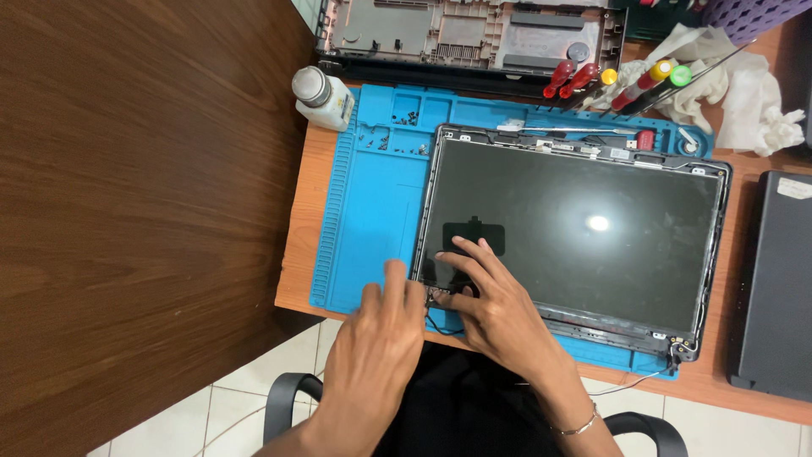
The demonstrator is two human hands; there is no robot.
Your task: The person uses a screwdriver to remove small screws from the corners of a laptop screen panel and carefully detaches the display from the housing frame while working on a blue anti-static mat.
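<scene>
A bare laptop screen panel [584, 228] in its dark lid frame lies on a blue work mat [372, 211]. My left hand [376, 347] rests at the frame's near left corner, with fingers spread over the mat's edge. My right hand [491, 305] lies on the same corner, its fingers pressing the glass and the hinge area. A thin black cable [440, 324] loops out between the two hands. Neither hand clearly grips anything.
A white bottle [323, 97] stands at the mat's far left corner. Small screws [393, 140] lie in the mat's trays. A laptop base shell [474, 34], several screwdrivers [626, 85], a white cloth [744, 85] and a black lid [774, 288] surround the mat. A dark wooden surface [144, 211] is at left.
</scene>
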